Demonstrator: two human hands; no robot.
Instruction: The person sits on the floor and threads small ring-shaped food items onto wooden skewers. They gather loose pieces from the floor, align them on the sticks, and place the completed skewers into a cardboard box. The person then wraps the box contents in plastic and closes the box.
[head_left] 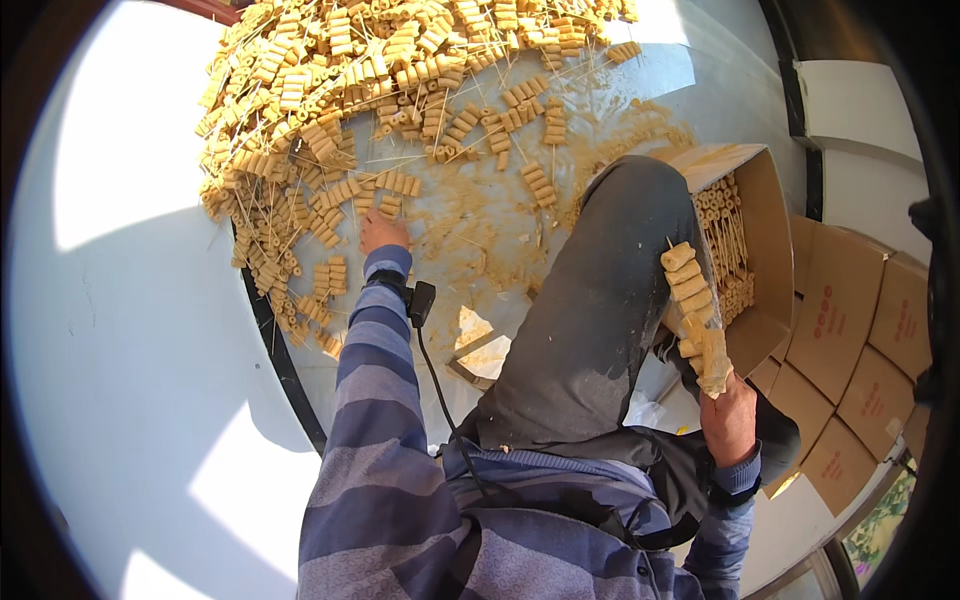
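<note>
Far left of centre, my left hand point(384, 232) reaches to the near edge of a large heap of skewered yellow-brown rolls point(330, 80). Its fingers are curled down against a short skewer of rolls point(390, 206); the fingertips are hidden, so what they grip does not show. At the right, beside my knee, my right hand point(730, 420) is closed round the lower end of a bunch of skewered rolls point(690, 290). The bunch points up and away, in front of an open cardboard box point(770, 230). Inside that box lie rows of similar skewers point(728, 235).
Stacked cardboard boxes point(835, 300) stand at the right. My bent knee point(640, 200) rises between the heap and the open box. Brown crumbs and smears point(470, 240) cover part of the pale surface. A black cable point(435, 380) runs from a small device point(421, 303) at my left wrist.
</note>
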